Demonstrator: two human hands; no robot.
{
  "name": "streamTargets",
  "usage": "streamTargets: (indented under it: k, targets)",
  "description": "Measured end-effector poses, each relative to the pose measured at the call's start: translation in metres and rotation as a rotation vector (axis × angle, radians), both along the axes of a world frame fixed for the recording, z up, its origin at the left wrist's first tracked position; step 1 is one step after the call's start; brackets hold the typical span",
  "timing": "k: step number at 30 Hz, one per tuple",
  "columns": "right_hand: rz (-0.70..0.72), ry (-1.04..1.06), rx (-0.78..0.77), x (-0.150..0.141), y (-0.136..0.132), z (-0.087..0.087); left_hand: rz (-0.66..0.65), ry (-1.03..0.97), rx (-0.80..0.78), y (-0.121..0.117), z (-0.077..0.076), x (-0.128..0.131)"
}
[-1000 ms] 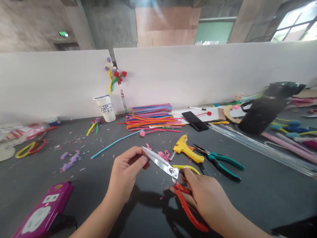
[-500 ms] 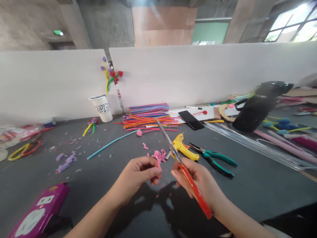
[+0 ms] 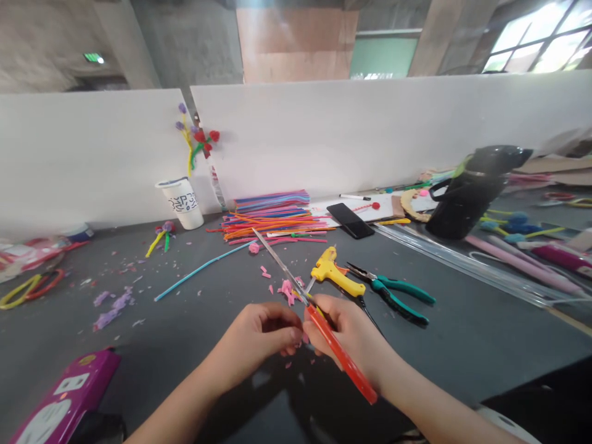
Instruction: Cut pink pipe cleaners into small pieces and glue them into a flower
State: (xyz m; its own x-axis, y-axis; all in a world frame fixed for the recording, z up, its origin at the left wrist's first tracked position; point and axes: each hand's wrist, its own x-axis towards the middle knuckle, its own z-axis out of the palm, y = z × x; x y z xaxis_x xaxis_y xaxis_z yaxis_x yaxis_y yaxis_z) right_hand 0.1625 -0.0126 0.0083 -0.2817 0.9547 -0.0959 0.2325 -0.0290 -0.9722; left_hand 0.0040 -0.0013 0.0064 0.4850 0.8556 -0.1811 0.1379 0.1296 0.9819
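Head view: a white partition (image 3: 361, 135) rose beyond both hands, across the far side of a dark table (image 3: 462, 345) that spread beneath them. A black flask (image 3: 472, 191) stood well beyond the right hand (image 3: 354, 333) and off to its right, behind clear tubes (image 3: 457, 262) lying slantwise. To the left of the left hand (image 3: 263, 336), nearer the person, was a magenta box (image 3: 65, 394).

The right hand was clamped on the red handle of the scissors (image 3: 340, 351), whose blades slanted away, forward and left, past the left hand's fingers. The left hand was curled, thumb and fingers brought close, its tips just beside the right hand's; a pink bit (image 3: 305, 338) showed between the two, but I could not tell whether either hand gripped it, nor whether the hands touched.

Straight ahead of the hands, at the partition's foot, lay a heap of stems (image 3: 272, 219). A white cup (image 3: 182, 203) stood left of that heap, beyond the left hand. Ahead of the right hand were the pliers (image 3: 380, 285), the yellow glue gun (image 3: 340, 277) and, farther off, a phone (image 3: 350, 221).

Purple scraps (image 3: 113, 308) lay left of the left hand; pink scraps (image 3: 287, 291) sat just ahead of it.
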Motion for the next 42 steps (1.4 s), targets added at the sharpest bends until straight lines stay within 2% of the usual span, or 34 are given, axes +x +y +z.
streamTargets:
  k: [6, 10, 12, 16, 21, 27, 42]
  targets:
    - [-0.039, -0.085, 0.072, -0.003, 0.003, -0.004, 0.027, 0.054, 0.046, -0.002, -0.005, 0.003]
    - [-0.021, -0.101, 0.126, -0.002, 0.003, -0.004, 0.062, 0.058, 0.105, -0.003, -0.003, 0.002]
    - [-0.017, -0.148, 0.189, 0.001, 0.002, -0.005, 0.153, -0.005, 0.125, -0.002, 0.0, -0.001]
    - [0.0, -0.341, 0.293, 0.008, -0.003, -0.01, 0.37, -0.273, 0.175, 0.003, 0.006, -0.009]
    - [0.042, -0.648, 0.417, 0.013, -0.011, -0.015, 0.474, -0.472, 0.228, 0.005, 0.009, -0.016]
    - [0.043, -0.797, 0.57, 0.02, -0.012, -0.02, 0.472, -0.508, 0.255, 0.003, 0.008, -0.016]
    - [0.058, -0.836, 0.545, 0.02, -0.01, -0.02, 0.483, -0.489, 0.216, 0.002, 0.012, -0.014]
